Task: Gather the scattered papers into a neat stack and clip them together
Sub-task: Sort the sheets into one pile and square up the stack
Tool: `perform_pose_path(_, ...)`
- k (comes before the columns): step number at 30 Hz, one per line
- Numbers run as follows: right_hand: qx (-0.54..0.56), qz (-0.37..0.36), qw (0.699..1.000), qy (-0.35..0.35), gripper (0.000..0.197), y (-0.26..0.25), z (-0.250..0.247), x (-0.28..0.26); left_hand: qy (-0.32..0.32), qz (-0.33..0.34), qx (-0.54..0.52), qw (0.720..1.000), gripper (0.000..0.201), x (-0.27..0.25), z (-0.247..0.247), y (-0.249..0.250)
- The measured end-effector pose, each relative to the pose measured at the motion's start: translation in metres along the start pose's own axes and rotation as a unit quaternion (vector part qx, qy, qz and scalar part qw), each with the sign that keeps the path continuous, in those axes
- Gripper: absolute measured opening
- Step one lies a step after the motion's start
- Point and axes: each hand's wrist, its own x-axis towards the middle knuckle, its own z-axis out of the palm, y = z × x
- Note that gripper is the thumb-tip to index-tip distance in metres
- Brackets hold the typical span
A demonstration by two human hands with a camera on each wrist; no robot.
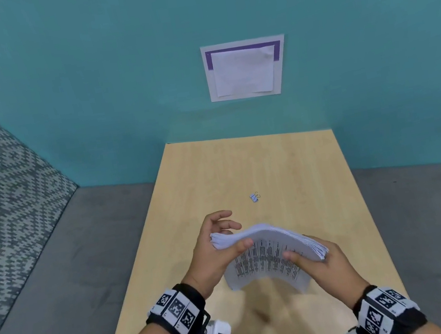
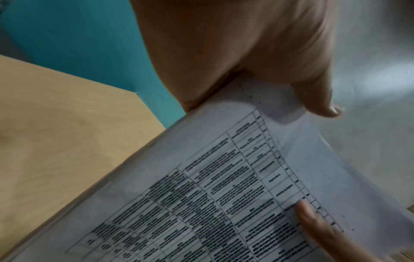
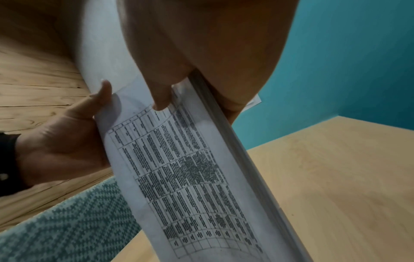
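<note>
Both hands are gripping the bowed white stack of printed papers (image 1: 268, 254) above the pale wooden table (image 1: 299, 160): left hand (image 1: 216, 249) pinching one end, right hand (image 1: 325, 264) the other. The small lilac binder clip (image 1: 255, 197) is lying beyond the stack, nearer the left hand.

Paper stack (image 1: 267, 251) above table (image 1: 285, 162); binder clip (image 1: 255, 197) on table behind it.

Matt white printed paper stack (image 1: 268, 254) above a smooth pale wood-grain table top (image 1: 285, 162); small lilac binder clip with metal wire handles (image 1: 254, 197); coarse woven patterned cloth cushion (image 1: 0, 187)
</note>
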Motion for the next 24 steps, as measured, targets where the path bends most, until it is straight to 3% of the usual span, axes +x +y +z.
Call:
perform_pose_path(2, -0.010, 0.004, 1.000, 0.011, 0.009, 0.003, 0.000, 0.003, -0.020, -0.003, 0.026, 0.999, 0.078, 0.004, -0.002, 0.000)
perform_pose_path(4, -0.017, 0.007, 1.000, 0.010, 0.005, 0.003, -0.002, 0.005, -0.043, -0.015, 0.054, 0.997, 0.070, 0.006, -0.006, 0.000)
perform_pose_path(7, -0.029, 0.004, 1.000, -0.002, 0.006, 0.001, -0.003, 0.004, -0.043, -0.030, 0.079, 0.995, 0.025, 0.007, -0.007, 0.005)
perform_pose_path(9, -0.037, -0.015, 0.999, -0.001, 0.011, -0.002, -0.002, 0.003, -0.022, -0.027, 0.065, 0.997, 0.011, 0.006, -0.005, 0.006)
perform_pose_path(13, -0.022, -0.056, 0.998, 0.025, 0.008, -0.020, 0.001, -0.002, 0.030, 0.018, 0.025, 0.999, 0.010, 0.004, 0.004, 0.015)
perform_pose_path(16, 0.003, -0.064, 0.997, 0.035, 0.014, -0.023, -0.001, -0.006, 0.028, 0.033, 0.053, 0.998, 0.014, 0.001, 0.012, 0.017)
perform_pose_path(21, -0.062, 0.007, 0.998, 0.017, 0.008, -0.003, 0.004, 0.000, -0.069, -0.074, 0.024, 0.995, 0.081, 0.004, 0.011, -0.015)
perform_pose_path(22, -0.070, 0.007, 0.997, 0.017, 0.007, 0.003, 0.003, 0.002, -0.071, -0.081, 0.026, 0.994, 0.079, 0.005, 0.011, -0.019)
perform_pose_path(24, -0.096, 0.007, 0.995, 0.026, 0.012, 0.008, 0.001, 0.005, -0.031, -0.077, 0.024, 0.996, 0.046, 0.008, 0.014, -0.022)
